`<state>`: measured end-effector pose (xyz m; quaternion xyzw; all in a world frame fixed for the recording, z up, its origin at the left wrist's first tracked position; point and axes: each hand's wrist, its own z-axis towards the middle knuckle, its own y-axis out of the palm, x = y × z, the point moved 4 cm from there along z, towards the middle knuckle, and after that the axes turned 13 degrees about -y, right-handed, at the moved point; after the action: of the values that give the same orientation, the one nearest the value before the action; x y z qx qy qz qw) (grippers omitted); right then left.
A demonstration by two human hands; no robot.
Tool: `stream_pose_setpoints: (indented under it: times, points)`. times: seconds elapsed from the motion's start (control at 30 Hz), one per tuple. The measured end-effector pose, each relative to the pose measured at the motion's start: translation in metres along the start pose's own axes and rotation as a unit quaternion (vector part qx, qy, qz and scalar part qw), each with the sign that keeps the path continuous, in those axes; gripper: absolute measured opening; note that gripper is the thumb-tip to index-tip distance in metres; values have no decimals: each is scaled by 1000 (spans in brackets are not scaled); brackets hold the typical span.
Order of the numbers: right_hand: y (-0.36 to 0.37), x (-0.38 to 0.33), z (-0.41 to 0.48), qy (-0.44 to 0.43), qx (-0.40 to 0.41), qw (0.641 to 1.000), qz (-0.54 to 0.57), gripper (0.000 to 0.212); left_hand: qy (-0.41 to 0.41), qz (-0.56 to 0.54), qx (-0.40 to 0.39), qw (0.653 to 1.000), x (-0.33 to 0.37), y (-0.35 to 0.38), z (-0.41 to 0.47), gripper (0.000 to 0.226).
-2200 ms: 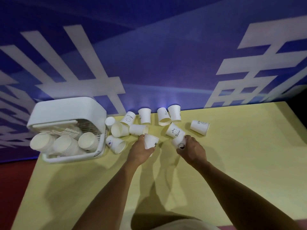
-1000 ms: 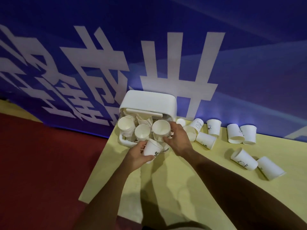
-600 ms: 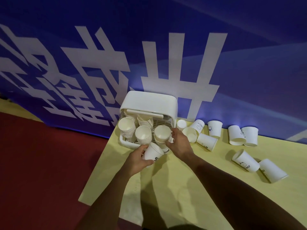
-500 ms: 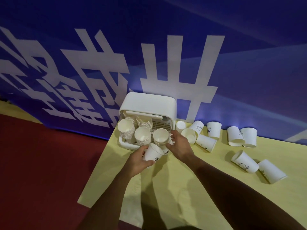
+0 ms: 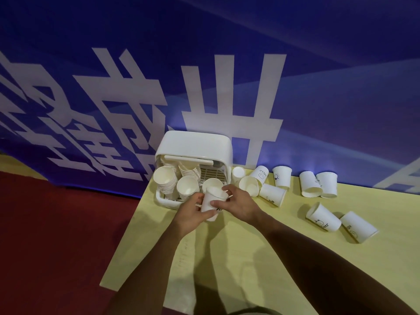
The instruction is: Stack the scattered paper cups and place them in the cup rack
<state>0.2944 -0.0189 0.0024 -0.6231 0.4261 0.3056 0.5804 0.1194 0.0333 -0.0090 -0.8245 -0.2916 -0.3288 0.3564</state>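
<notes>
Beyond your left hand point(image 5: 192, 215) and right hand point(image 5: 238, 206) the blue banner point(image 5: 204, 64) fills the background, and under both wrists runs the yellow table point(image 5: 250, 269). Just past your fingertips stands the white cup rack point(image 5: 195, 144), open toward you, with three stacks of cups point(image 5: 187, 189) leaning out of it. Out beyond your right hand about nine loose cups point(image 5: 322, 217) wait on the table, some on their sides, some mouth down. Between your palms sits the paper cup point(image 5: 212, 200), tilted with its mouth toward the rack, right in front of the stack nearest your right hand. Half a second ago your left hand carried this cup alone while your right was busy at that stack; now the right has come back, its thumb and fingers pinching the cup near the rim, while the left curls round the lower body. That reads as you steadying it to nest onto that stack, so one more cup is nearly in and the scatter off your right hand is what remains
</notes>
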Motion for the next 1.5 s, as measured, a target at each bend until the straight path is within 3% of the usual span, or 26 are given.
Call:
stream_pose_setpoints:
  times: [0.37, 0.73, 1.13, 1.5]
  points:
    - [-11, -22, 6, -99, 128, 985, -67, 69, -15, 10, -14, 1000, -14, 2, 7, 51]
    - [10, -23, 21, -117, 129, 973, -151, 70, -51, 47, -20, 997, -41, 0, 20, 57]
    - [-1, -3, 6, -70, 138, 975, -156, 75, -44, 56, -47, 996, -31, 7, 26, 50]
    - [-94, 63, -83, 28, 183, 965, -186, 74, 2, 127, -115, 985, 29, 111, 21, 54]
